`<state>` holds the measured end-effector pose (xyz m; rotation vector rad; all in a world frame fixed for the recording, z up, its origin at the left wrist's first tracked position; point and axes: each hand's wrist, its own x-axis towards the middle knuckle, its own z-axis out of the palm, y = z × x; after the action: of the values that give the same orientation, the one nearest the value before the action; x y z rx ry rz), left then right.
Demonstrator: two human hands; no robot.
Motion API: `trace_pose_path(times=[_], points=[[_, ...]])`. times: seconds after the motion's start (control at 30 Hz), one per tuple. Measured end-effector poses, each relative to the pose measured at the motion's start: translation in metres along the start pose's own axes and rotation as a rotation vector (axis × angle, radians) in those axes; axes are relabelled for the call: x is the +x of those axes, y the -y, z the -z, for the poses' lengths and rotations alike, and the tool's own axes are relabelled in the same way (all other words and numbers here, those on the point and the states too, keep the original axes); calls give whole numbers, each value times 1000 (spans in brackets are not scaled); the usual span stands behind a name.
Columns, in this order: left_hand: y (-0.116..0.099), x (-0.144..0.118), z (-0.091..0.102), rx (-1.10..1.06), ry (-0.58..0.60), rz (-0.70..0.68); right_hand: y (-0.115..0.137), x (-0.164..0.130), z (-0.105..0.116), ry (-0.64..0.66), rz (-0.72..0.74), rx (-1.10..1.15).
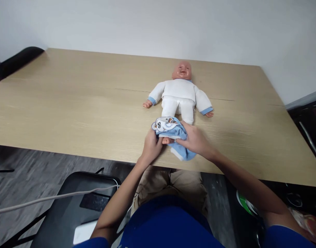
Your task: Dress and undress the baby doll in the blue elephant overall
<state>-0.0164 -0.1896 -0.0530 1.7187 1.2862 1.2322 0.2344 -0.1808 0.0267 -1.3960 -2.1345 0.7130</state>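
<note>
Head view: the cloth (170, 130), blue and white with a printed face, lies bunched over the doll's (179, 89) lower legs, close to the table's (82, 103) near edge. The left hand (152, 144) grasps its left side and the right hand (196, 139) pinches its right; one doll foot (167, 140) shows between them. The cloth looks light, soft and limp, probably fuzzy rather than slippery, so it should fold easily and is best held by its edges. The doll's body looks padded, its head and feet firmer. That foot, in the bunched opening, could snag the fabric. A loose flap lies nearer, to the right. Table surface spreads on both sides; a chair (62, 210) with a cable (57, 197) across it stands near left.
</note>
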Motion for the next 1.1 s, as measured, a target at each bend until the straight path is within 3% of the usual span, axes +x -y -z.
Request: trace_pose_path(times=[0.1,0.2,0.37,0.53,0.7,0.8,0.93,1.1], points=[[-2,22,11,-24,48,7,-12,21,9,6,128,59],[-10,48,24,-94,148,45,-22,41,24,101,228,148],[-26,79,47,-69,426,96,-35,46,42,146,132,204],[-35,83,60,-83,511,46,-58,26,33,57,3,538],[-52,94,50,-119,468,-56,-72,20,15,-56,-174,793],[-69,113,39,24,484,-175,-74,22,13,-68,-233,875],[-90,150,24,221,689,-300,-74,23,17,-57,-261,872],[-105,193,4,185,997,-143,-71,23,21,-63,-245,887]])
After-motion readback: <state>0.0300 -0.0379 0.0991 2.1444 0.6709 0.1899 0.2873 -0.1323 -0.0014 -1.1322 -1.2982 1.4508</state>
